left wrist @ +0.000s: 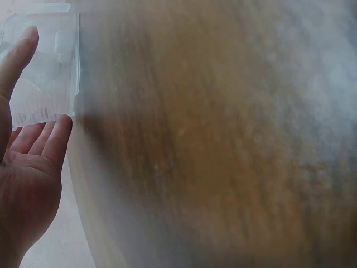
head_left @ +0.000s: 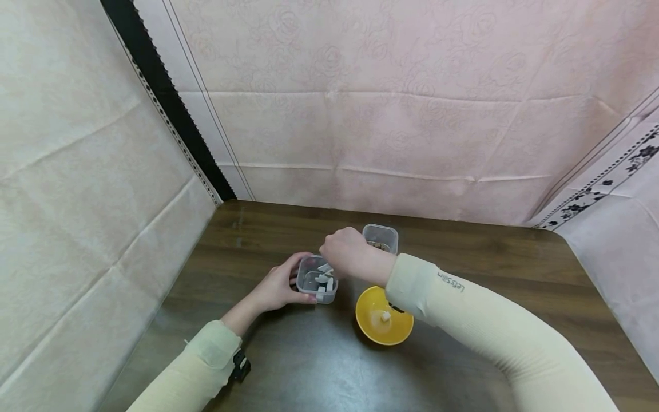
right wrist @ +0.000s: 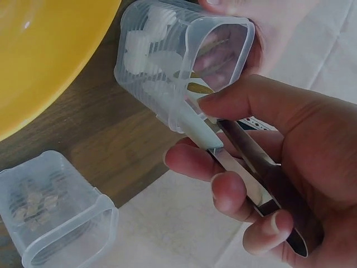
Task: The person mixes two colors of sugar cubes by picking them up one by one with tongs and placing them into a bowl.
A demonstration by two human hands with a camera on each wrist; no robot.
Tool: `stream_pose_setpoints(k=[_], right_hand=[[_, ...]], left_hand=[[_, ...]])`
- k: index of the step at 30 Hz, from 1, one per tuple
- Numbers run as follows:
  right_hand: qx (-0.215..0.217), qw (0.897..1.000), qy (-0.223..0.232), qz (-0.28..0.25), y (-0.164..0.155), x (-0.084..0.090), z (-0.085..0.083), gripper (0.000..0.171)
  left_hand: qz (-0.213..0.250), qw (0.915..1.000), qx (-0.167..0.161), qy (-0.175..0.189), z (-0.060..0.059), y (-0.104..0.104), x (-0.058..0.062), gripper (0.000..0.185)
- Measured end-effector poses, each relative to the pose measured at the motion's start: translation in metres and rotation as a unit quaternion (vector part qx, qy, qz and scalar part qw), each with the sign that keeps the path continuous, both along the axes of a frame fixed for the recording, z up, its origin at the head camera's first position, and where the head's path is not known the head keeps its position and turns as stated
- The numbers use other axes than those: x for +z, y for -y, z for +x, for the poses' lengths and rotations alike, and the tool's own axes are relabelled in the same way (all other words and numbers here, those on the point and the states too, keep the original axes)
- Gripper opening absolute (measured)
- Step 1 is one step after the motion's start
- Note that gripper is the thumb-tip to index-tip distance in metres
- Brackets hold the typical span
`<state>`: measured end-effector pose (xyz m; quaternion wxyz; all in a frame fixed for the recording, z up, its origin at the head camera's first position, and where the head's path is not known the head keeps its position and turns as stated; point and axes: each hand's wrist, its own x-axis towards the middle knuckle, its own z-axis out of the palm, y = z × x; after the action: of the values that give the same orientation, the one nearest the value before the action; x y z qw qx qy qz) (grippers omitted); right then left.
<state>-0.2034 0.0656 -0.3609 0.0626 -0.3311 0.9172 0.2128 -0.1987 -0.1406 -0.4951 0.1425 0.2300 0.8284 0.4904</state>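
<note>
Your two hands at the clear container of white pieces, tweezers in the right.

Head view: your left hand (head_left: 275, 289) grips the clear container (head_left: 317, 279) on the worktop (head_left: 288, 355); your right hand (head_left: 344, 252) hovers above it, beside the yellow bowl (head_left: 383, 323) and a second container (head_left: 380, 238).
Left wrist view: fingers (left wrist: 53, 139) curl against the container wall (left wrist: 42, 72); the remainder is blurred.
Right wrist view: your right hand (right wrist: 279, 167) pinches metal tweezers (right wrist: 254, 173), tips at the container mouth (right wrist: 215, 53), white pieces (right wrist: 148, 47) inside.

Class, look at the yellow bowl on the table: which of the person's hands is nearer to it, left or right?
Right. The right hand, holding metal tweezers, hovers just behind the yellow bowl. The left hand grips the clear container, farther off to the bowl's left.
</note>
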Motion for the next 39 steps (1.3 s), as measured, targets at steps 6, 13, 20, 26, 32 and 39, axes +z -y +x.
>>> stream_pose_setpoints(k=[6, 13, 20, 26, 32, 39], right_hand=[[0.000, 1.000, 0.001, 0.002, 0.002, -0.001, -0.001, 0.023], [0.011, 1.000, 0.007, 0.000, 0.002, -0.003, 0.000, 0.016], [0.017, 1.000, 0.002, -0.008, -0.002, 0.001, 0.002, 0.022], [0.017, 0.999, 0.016, -0.038, -0.008, 0.010, 0.002, 0.024], [0.002, 0.998, 0.038, -0.048, -0.014, 0.024, 0.002, 0.021], [-0.002, 0.996, 0.053, -0.071, -0.025, 0.040, 0.001, 0.018]], left_hand=[[0.004, 1.0000, -0.003, -0.001, -0.001, 0.000, -0.001, 0.097], [0.010, 0.9999, -0.011, -0.001, -0.001, 0.000, -0.001, 0.096], [0.000, 1.0000, -0.005, -0.001, 0.000, 0.000, 0.002, 0.097], [0.001, 1.0000, -0.007, -0.001, -0.001, 0.001, 0.001, 0.097], [0.003, 1.0000, -0.006, 0.002, -0.002, 0.001, 0.000, 0.097], [0.006, 0.9999, -0.004, 0.009, -0.002, 0.000, 0.000, 0.096]])
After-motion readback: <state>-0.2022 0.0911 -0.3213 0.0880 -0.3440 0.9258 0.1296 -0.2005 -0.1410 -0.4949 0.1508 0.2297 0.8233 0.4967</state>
